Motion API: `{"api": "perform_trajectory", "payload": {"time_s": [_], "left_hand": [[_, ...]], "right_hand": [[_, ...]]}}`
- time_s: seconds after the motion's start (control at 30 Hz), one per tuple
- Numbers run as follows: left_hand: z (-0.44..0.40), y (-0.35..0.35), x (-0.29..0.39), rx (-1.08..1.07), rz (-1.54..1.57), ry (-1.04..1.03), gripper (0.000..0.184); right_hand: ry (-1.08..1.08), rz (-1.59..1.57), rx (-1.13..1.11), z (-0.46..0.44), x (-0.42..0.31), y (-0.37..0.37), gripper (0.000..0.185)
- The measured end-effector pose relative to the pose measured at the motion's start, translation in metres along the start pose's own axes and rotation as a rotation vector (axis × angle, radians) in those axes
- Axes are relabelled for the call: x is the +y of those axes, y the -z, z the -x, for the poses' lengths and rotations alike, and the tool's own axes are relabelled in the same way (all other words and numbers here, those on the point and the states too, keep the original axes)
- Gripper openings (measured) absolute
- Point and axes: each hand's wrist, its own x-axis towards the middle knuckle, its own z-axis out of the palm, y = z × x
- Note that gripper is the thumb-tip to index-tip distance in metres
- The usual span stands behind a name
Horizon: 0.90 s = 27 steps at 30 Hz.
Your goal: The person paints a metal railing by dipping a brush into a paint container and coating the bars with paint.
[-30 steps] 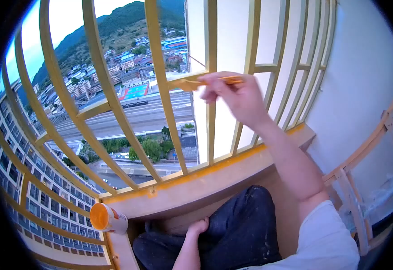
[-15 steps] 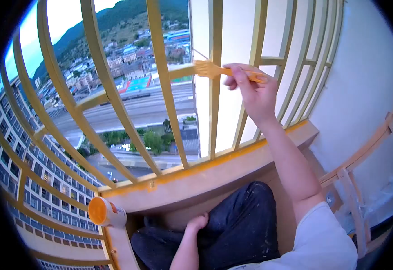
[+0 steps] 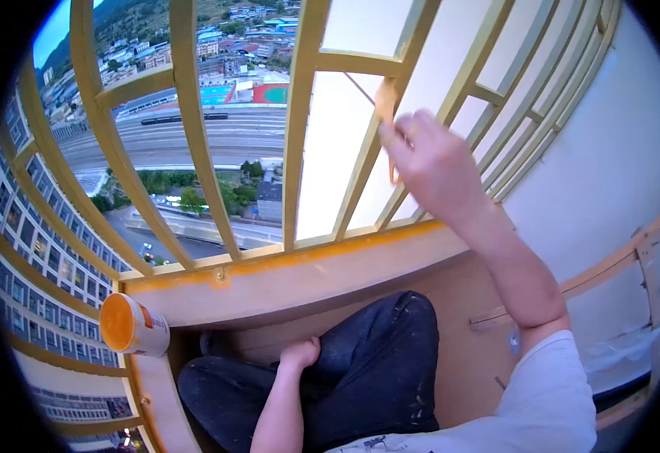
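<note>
Paintbrush [image 3: 385, 107] stands bristles-up by a yellow bar [image 3: 368, 162], handle pinched in my right hand [image 3: 437, 164]; my left hand [image 3: 300, 352], loosely curled, rests on dark trousers [image 3: 379, 355], contents I can't tell.

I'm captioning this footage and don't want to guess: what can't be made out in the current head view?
In the head view:
Paintbrush: part of the handle, hidden by the right hand.
Right hand: exact finger outlines, blurred.
Left hand: fingertips, hidden behind the hand itself.
Paint bucket: label wording, too small.
Shirt print: cut off by bottom edge.
</note>
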Motion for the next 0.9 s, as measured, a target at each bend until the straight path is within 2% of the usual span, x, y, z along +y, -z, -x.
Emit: {"api": "perform_trajectory", "payload": {"time_s": [0.03,0.1,0.17,0.23,0.3,0.37,0.4,0.43,0.5,0.53,0.57,0.63,0.67,0.7,0.77,0.8,0.83,0.9], "left_hand": [[0.002,0.001,0.001,0.027,0.012,0.006,0.06],[0.008,0.007,0.006,0.054,0.035,-0.004,0.06],[0.015,0.007,0.009,0.111,0.007,-0.018,0.06],[0.008,-0.004,0.002,0.079,0.02,-0.037,0.06],[0.012,0.007,0.007,0.091,-0.038,-0.025,0.055],[0.009,0.006,0.006,0.132,-0.022,-0.036,0.055],[0.007,0.002,0.005,0.167,-0.014,-0.036,0.054],[0.006,-0.005,0.004,0.196,-0.003,-0.034,0.054],[0.007,-0.008,0.003,0.167,0.004,-0.047,0.055],[0.004,-0.003,0.003,0.176,-0.003,-0.061,0.055],[0.007,-0.003,0.003,0.174,0.002,-0.062,0.055],[0.01,-0.002,0.004,0.292,-0.044,-0.066,0.054],[0.006,-0.001,0.004,0.283,-0.033,-0.063,0.054],[0.004,0.001,0.005,0.23,-0.033,-0.065,0.053],[0.006,-0.003,0.005,0.175,-0.041,-0.073,0.052],[0.006,-0.003,0.006,0.207,-0.049,-0.047,0.052],[0.006,-0.003,0.005,0.233,-0.057,-0.018,0.052],[0.003,-0.005,0.003,0.292,-0.038,-0.034,0.053]], "right_hand": [[0.017,0.009,-0.009,0.006,-0.014,0.002,0.022],[0.28,-0.038,-0.32,0.025,-0.044,-0.005,0.024],[0.301,-0.097,-0.287,0.021,-0.05,-0.016,0.019],[0.081,0.013,-0.219,0.003,-0.04,-0.019,0.011],[0.112,0.068,-0.298,0.026,-0.056,-0.045,0.012],[0.319,-0.207,-0.518,0.054,-0.097,-0.054,0.013],[0.323,-0.114,-0.427,0.039,-0.098,-0.046,0.012],[0.336,-0.118,-0.441,0.028,-0.089,-0.049,0.012],[0.052,-0.059,-0.322,0.012,-0.071,-0.057,0.011],[0.119,-0.041,-0.504,0.029,-0.083,-0.066,0.01],[0.123,-0.041,-0.507,0.046,-0.099,-0.073,0.01],[0.344,-0.194,-0.46,0.052,-0.126,-0.076,0.009],[0.234,-0.164,-0.397,0.051,-0.116,-0.079,0.008],[0.239,-0.176,-0.415,0.051,-0.111,-0.084,0.008],[0.116,-0.066,-0.497,0.05,-0.104,-0.088,0.008],[0.229,-0.144,-0.597,0.074,-0.119,-0.095,0.009],[0.293,-0.282,-0.549,0.098,-0.134,-0.107,0.013],[0.151,-0.252,-0.59,0.077,-0.132,-0.1,0.015]]}}
